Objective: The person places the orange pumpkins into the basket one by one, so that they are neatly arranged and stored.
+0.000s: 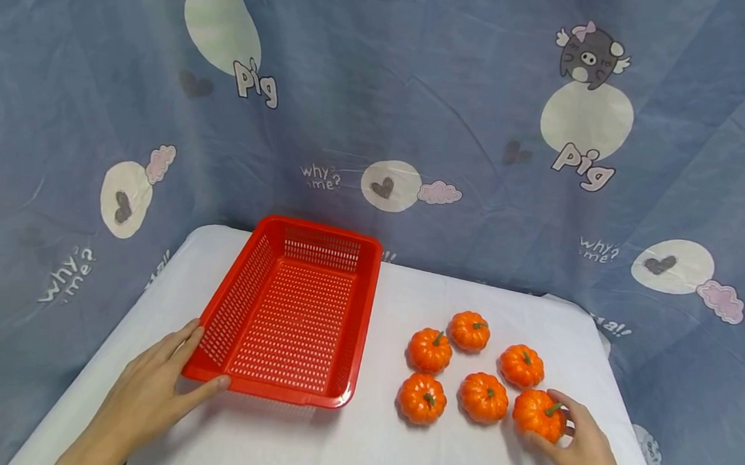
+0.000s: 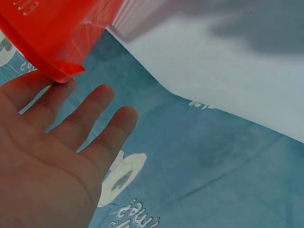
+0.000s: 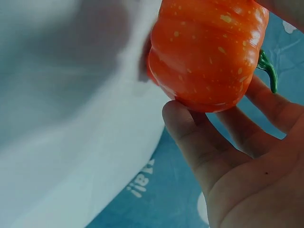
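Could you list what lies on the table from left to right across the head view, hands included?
Left hand resting on the red basket's corner → red basket → cluster of five loose pumpkins → sixth pumpkin, gripped by the right hand.

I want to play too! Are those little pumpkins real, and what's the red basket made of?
The pumpkins look fake, probably plastic or foam: glossy skin, all alike, with a moulded green stem. The red basket looks like hard shiny plastic, with rows of small holes.
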Demonstrator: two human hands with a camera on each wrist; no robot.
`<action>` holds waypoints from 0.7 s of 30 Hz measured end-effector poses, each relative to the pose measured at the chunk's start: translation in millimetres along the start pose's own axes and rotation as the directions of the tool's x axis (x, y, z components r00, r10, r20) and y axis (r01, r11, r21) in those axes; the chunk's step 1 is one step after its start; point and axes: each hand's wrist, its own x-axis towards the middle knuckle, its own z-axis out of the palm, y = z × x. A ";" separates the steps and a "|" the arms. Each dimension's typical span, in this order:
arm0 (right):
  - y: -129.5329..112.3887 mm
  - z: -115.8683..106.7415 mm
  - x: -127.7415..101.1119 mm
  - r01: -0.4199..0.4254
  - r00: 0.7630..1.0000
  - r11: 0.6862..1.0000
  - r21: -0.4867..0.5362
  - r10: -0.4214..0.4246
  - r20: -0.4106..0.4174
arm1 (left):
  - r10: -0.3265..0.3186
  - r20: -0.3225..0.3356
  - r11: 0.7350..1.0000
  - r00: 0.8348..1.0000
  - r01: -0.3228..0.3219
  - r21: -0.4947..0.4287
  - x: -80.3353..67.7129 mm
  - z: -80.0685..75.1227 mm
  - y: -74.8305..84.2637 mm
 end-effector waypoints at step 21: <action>-34.2 -3.7 15.1 0.093 0.994 0.996 -0.007 -0.094 -0.054 | -0.001 0.012 1.000 1.000 0.001 0.008 0.6 -2.0 -0.8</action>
